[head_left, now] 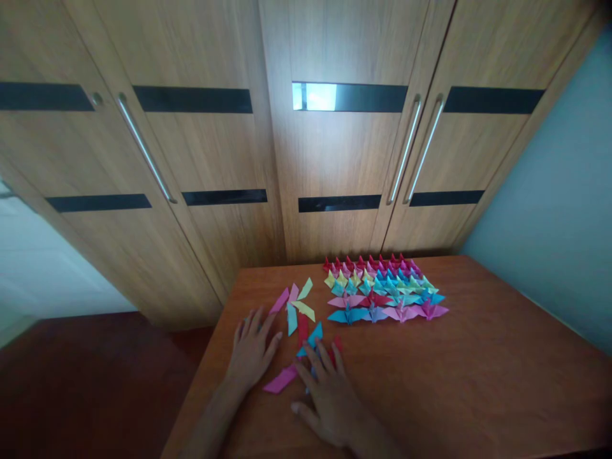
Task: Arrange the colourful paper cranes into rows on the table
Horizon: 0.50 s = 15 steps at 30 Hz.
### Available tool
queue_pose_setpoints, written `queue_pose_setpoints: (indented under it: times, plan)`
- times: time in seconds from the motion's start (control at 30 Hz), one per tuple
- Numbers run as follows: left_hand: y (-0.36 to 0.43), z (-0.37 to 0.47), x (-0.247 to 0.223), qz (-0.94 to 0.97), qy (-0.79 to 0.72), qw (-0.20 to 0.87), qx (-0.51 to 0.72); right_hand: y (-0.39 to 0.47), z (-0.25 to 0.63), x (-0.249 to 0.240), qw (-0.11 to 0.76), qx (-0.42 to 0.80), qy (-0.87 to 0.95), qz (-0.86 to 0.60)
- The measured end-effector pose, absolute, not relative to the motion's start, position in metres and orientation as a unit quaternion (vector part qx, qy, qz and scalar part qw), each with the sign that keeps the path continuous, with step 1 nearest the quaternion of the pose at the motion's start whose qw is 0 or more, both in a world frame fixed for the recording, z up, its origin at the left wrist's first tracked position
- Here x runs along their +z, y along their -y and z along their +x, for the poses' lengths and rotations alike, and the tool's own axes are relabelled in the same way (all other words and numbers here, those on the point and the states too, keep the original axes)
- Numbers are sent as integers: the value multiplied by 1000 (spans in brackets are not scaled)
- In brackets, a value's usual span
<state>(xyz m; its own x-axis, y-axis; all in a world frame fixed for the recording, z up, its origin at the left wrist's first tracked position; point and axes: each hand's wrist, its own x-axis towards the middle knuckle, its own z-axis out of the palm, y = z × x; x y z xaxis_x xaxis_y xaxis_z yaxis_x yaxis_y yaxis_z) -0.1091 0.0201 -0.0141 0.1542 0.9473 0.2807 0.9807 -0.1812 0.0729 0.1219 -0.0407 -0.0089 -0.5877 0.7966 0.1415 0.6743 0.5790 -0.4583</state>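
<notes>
In the head view, the left hand (251, 354), fingers spread and grip slack, is beside the far strips (305, 310) at the surface's (430, 395) left, and the right hand (329, 398), also spread, partly covers the near strips (281, 380). The cranes (401, 311), far and right, look finished, ranked in rows; the 2 strip groups lie flat, seemingly unassembled, the far ones fanned out.

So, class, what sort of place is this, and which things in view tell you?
Probably a room in a home, perhaps a bedroom: tall wood-look cupboard doors with long metal handles rise behind a brown table bearing rows of folded paper birds.
</notes>
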Motion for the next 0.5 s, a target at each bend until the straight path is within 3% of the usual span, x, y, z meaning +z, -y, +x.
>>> queue_pose_setpoints:
  times: [0.27, 0.4, 0.5]
  plan:
    - [-12, -123, -25, -770, 628, 62, -99, -44, 54, -17, 326, 222, 827, -400]
    - [-33, -118, -26, -767, 633, 68, -87, -47, 72, -17, 413, 234, 786, -395]
    - [-56, -122, -25, -757, 646, 63, -71, -33, 105, -16, 421, 207, 776, -421]
